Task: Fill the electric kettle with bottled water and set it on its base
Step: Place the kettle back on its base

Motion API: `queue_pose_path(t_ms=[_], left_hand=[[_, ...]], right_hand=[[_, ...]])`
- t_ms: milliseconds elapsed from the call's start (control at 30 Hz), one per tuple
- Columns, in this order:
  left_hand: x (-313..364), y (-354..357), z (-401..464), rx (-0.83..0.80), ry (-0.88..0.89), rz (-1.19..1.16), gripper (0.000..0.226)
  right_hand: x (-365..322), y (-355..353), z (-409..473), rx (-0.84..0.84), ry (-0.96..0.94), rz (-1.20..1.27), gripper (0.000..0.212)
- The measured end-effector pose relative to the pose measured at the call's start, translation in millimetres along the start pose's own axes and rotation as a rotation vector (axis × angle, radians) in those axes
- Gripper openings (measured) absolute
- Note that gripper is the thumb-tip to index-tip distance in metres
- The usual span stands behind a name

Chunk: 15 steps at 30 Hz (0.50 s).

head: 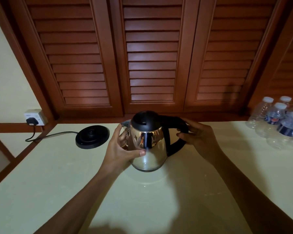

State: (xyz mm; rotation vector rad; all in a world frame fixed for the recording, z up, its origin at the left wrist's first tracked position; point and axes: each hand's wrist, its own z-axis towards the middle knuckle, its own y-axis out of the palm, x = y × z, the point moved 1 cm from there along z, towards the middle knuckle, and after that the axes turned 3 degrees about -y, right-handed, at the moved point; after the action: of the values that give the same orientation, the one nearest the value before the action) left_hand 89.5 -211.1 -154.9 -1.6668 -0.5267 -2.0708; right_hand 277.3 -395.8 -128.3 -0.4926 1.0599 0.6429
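Note:
A steel electric kettle (150, 147) with a black lid, shut, stands upright on the pale countertop (57, 179) in the middle of the view. My left hand (121, 149) cups its left side, thumb across the front of the body, fingers near the spout. My right hand (199, 137) grips the black handle on the kettle's right. The round black base (92, 136) lies to the left of the kettle, apart from it, with nothing on it. Several clear water bottles (281, 122) with white caps stand at the right edge.
The base's black cord (46, 136) runs left over the counter's edge to a plug in a wall socket (34, 117). Dark wooden louvred doors (152, 56) rise right behind the counter. The counter's left edge drops off beside the base.

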Motion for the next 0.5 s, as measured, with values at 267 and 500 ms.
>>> queue_pose_path(t_ms=[267, 500], left_hand=[[32.7, -39.6, 5.5, 0.062, 0.073, 0.122, 0.106], [54.5, -108.5, 17.4, 0.142, 0.148, 0.206, 0.09]], right_hand=[[-17.0, 39.7, 22.9, -0.022, -0.062, 0.032, 0.059], [-30.5, 105.5, 58.0, -0.073, -0.126, -0.036, 0.055]])
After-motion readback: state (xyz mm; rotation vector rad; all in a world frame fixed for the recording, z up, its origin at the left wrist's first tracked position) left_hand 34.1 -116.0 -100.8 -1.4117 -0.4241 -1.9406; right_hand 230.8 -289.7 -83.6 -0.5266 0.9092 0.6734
